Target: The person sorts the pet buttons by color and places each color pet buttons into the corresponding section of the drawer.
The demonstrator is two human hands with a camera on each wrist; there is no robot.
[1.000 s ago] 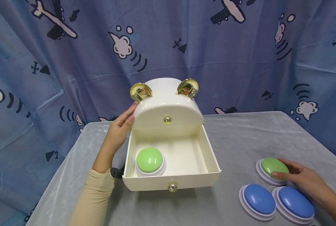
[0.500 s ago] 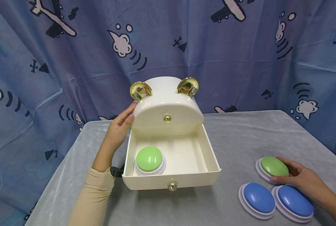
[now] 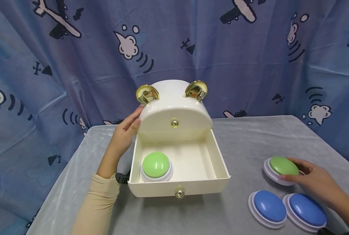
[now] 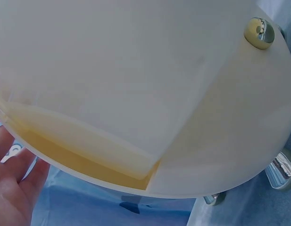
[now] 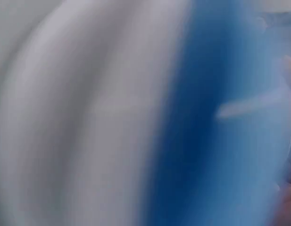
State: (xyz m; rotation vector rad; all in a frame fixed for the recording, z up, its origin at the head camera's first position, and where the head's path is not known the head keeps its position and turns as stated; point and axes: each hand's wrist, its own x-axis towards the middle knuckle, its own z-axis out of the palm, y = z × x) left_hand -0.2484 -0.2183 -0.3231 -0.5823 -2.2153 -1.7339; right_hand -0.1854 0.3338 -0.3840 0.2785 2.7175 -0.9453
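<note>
A white storage box with gold ears and knobs has its lower drawer pulled out. My left hand rests along the box's left side, its fingers fairly straight; fingers also show beside the box in the left wrist view. Inside the drawer, at the front left, sits a green push button on a white base. On the right, my right hand grips a second green push button, tilted and raised off the cloth. A blurred blue button fills most of the right wrist view.
Two blue push buttons on white bases lie side by side at the front right, just below the right hand. Grey cloth covers the table. A blue patterned curtain hangs behind it.
My right hand has lifted the green push button slightly off the cloth, and the button now tilts. The left hand and the box have stayed in place.
</note>
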